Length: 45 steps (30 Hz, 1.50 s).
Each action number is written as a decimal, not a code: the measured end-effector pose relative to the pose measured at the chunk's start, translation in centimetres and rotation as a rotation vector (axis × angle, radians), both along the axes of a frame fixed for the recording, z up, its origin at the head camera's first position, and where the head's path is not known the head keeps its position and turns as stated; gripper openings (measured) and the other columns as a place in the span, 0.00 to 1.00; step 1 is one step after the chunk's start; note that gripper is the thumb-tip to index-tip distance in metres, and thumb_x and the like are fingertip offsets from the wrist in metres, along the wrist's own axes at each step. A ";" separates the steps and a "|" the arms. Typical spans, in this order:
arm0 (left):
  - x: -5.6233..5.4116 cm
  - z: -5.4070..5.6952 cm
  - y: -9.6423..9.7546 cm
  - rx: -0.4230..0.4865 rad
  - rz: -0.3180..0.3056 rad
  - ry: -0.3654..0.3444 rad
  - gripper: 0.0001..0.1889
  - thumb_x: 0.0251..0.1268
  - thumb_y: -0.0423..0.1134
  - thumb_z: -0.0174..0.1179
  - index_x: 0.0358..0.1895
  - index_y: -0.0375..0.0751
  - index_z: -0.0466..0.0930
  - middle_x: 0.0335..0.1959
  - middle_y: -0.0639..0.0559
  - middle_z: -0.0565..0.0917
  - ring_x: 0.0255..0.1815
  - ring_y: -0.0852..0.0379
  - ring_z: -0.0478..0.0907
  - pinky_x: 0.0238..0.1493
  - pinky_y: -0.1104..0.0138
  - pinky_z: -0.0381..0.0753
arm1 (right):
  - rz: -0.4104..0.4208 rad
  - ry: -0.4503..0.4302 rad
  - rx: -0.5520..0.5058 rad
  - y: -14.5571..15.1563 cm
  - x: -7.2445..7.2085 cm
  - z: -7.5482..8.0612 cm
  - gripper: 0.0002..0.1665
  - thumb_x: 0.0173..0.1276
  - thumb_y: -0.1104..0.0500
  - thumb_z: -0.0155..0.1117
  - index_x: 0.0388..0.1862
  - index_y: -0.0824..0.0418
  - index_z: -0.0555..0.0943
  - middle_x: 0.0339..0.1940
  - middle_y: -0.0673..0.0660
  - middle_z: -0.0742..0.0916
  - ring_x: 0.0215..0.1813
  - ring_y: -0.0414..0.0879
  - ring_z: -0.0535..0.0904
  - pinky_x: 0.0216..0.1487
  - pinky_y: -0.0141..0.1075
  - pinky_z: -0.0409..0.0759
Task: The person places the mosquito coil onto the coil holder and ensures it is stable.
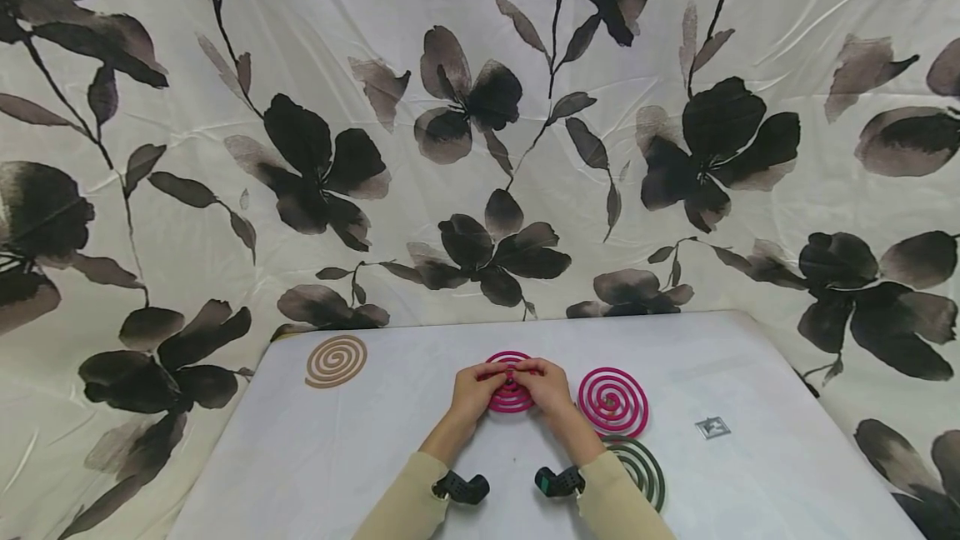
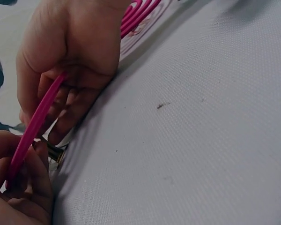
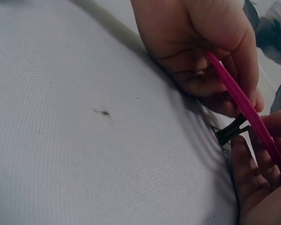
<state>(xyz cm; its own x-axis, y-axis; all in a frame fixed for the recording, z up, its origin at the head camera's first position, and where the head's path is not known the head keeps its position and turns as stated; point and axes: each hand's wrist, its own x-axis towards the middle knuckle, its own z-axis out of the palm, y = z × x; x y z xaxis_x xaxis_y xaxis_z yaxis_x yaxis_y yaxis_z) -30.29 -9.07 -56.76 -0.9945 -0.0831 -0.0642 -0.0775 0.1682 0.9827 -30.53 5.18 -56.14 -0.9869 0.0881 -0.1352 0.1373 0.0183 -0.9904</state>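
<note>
Floral cloth backs a white table; head view: the left hand and right hand pinch a pink coil. Left wrist: it tilts above the table, a small dark piece beneath. Right wrist: both hands curl round the coil's edges.

The held pink coil looks smooth, with a dull sheen; the clip against it appears glossy and metallic; the tan coil at far left looks matt. The counter has a white, finely woven, slightly rough surface; the backdrop is creased cloth, faintly shiny; the small square piece at right resembles metal.
</note>
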 end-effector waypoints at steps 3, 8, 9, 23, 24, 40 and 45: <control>0.0 0.0 0.1 -0.007 0.003 -0.008 0.09 0.60 0.32 0.65 0.43 0.37 0.87 0.49 0.45 0.83 0.60 0.46 0.73 0.59 0.55 0.72 | 0.002 0.000 0.005 0.0 0.1 -0.1 0.08 0.60 0.65 0.70 0.38 0.67 0.84 0.41 0.56 0.84 0.45 0.45 0.76 0.40 0.31 0.74; 0.1 0.0 0.1 -0.013 0.003 -0.010 0.08 0.60 0.32 0.65 0.42 0.37 0.87 0.49 0.44 0.83 0.60 0.45 0.73 0.59 0.55 0.72 | -0.005 -0.004 -0.007 0.0 0.2 0.0 0.08 0.60 0.65 0.70 0.38 0.67 0.84 0.42 0.56 0.84 0.47 0.46 0.76 0.41 0.31 0.75; 0.1 0.0 0.1 -0.013 0.000 -0.009 0.08 0.60 0.32 0.65 0.43 0.37 0.87 0.49 0.44 0.83 0.60 0.46 0.73 0.59 0.55 0.72 | -0.008 -0.002 -0.008 -0.1 0.3 0.1 0.08 0.60 0.65 0.70 0.38 0.67 0.84 0.42 0.56 0.84 0.47 0.46 0.76 0.40 0.31 0.75; 0.1 -0.3 -0.1 -0.022 0.004 0.005 0.08 0.60 0.33 0.65 0.42 0.40 0.88 0.47 0.48 0.84 0.59 0.48 0.74 0.58 0.57 0.73 | -0.022 0.020 -0.003 -0.4 0.3 -0.5 0.07 0.61 0.65 0.69 0.38 0.67 0.84 0.39 0.55 0.84 0.43 0.44 0.76 0.38 0.30 0.76; 0.0 -0.3 -0.1 -0.020 0.003 0.007 0.08 0.60 0.33 0.65 0.42 0.40 0.88 0.47 0.48 0.84 0.59 0.48 0.74 0.58 0.57 0.74 | -0.022 0.021 -0.002 -0.4 0.3 -0.5 0.06 0.62 0.65 0.69 0.38 0.66 0.84 0.39 0.55 0.84 0.43 0.44 0.76 0.38 0.30 0.76; 0.2 -0.6 -0.3 -0.002 -0.009 0.022 0.07 0.61 0.33 0.64 0.42 0.40 0.88 0.46 0.48 0.84 0.58 0.48 0.75 0.58 0.56 0.74 | -0.038 0.009 -0.011 -0.7 1.0 0.0 0.06 0.62 0.65 0.69 0.38 0.65 0.84 0.43 0.56 0.84 0.52 0.49 0.75 0.45 0.33 0.76; 0.4 -0.6 -0.4 0.001 -0.010 0.032 0.07 0.63 0.34 0.64 0.43 0.41 0.88 0.47 0.49 0.83 0.60 0.48 0.73 0.60 0.56 0.72 | -0.022 0.010 -0.020 -0.6 0.9 0.0 0.07 0.62 0.64 0.69 0.39 0.65 0.84 0.43 0.56 0.84 0.51 0.48 0.75 0.44 0.32 0.76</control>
